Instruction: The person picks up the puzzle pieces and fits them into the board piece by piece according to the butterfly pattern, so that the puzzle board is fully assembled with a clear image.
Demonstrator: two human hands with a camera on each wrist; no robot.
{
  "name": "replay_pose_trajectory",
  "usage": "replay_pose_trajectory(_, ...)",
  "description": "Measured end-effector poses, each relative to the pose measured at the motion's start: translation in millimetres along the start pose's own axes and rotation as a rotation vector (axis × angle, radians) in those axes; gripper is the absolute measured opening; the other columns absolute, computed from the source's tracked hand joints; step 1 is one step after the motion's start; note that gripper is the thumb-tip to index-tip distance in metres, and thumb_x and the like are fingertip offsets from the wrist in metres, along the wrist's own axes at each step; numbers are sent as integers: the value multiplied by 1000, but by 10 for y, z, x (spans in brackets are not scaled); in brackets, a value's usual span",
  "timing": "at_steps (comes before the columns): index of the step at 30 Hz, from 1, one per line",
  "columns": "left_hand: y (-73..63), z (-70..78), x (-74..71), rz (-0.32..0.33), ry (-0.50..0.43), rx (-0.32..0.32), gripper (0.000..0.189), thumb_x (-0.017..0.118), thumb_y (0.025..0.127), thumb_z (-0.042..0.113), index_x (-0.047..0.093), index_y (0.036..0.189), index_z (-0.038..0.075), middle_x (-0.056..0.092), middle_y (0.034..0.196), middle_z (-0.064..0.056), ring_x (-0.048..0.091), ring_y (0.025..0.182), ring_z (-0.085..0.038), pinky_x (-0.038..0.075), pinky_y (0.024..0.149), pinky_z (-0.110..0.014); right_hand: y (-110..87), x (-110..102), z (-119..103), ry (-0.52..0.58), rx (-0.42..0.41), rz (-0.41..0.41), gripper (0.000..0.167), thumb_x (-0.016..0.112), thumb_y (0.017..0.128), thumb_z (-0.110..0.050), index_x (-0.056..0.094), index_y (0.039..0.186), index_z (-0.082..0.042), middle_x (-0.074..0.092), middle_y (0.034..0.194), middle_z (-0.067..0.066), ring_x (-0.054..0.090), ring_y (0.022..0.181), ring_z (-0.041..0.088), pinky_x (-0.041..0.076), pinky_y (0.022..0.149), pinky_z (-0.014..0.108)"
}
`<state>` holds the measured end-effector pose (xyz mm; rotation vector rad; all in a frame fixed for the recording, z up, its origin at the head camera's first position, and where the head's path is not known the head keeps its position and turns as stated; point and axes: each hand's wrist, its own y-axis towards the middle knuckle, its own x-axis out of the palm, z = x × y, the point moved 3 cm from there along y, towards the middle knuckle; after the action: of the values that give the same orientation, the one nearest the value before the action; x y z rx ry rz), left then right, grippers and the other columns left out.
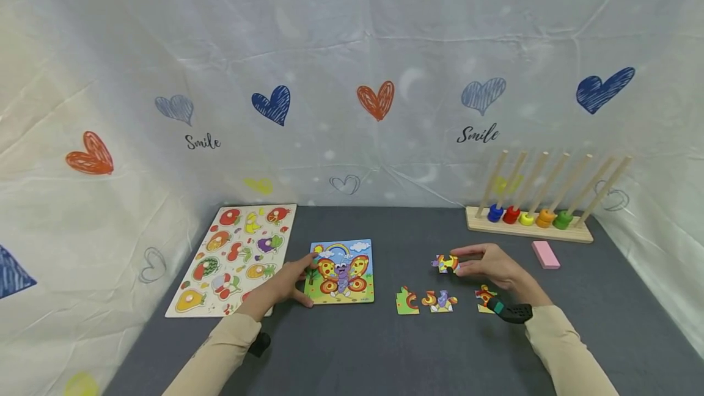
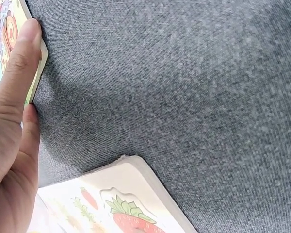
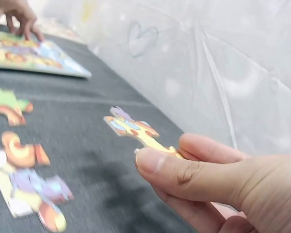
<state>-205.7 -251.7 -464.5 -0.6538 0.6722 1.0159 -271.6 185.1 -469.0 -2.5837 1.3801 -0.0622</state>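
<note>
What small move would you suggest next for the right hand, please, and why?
I would probably lower the pinched puzzle piece onto the dark table, just beyond the middle loose piece: the right hand holds it above the surface, roughly behind that piece, and both show purple. The left hand rests on the butterfly board.

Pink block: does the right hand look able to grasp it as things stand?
Probably not: the right hand pinches a puzzle piece, though nothing visible lies between that hand and the pink block.
</note>
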Motion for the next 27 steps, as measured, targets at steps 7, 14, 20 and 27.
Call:
replay_pose_trajectory(7, -2, 13, -4, 3, 3, 17, 101, 88, 66, 8, 28, 146, -7, 53, 132, -21, 54, 116, -41, 47, 97, -48, 141, 224, -24, 32, 15, 22, 53, 72, 83, 2, 49, 129, 17, 60, 122, 24, 68, 87, 15, 58, 78, 35)
replay_pose_trajectory(14, 2, -13, 1, 1, 3, 29, 101, 88, 66, 9, 27, 146, -7, 53, 133, -22, 54, 116, -42, 47, 96, -49, 316, 488, 28, 78, 13, 13, 53, 71, 82, 5, 50, 129, 17, 64, 116, 21, 69, 85, 16, 58, 77, 34)
replay_pose_trajectory(20, -3, 0, -9, 1, 10, 29, 100, 88, 66, 9, 28, 145, -7, 53, 132, -22, 54, 117, -41, 46, 97, -49, 476, 747, -11, 112, -22, -7, 50, 68, 82, 9, 49, 128, 19, 62, 116, 26, 69, 83, 16, 58, 77, 35)
replay_pose_trajectory(27, -4, 4, -8, -4, -3, 20, 102, 88, 66, 9, 27, 146, -7, 52, 134, -21, 53, 118, -42, 46, 98, -48, 665, 1083, -46, 126, -51, 25, 47, 69, 83, 8, 52, 126, 17, 57, 123, 30, 68, 86, 16, 57, 80, 38)
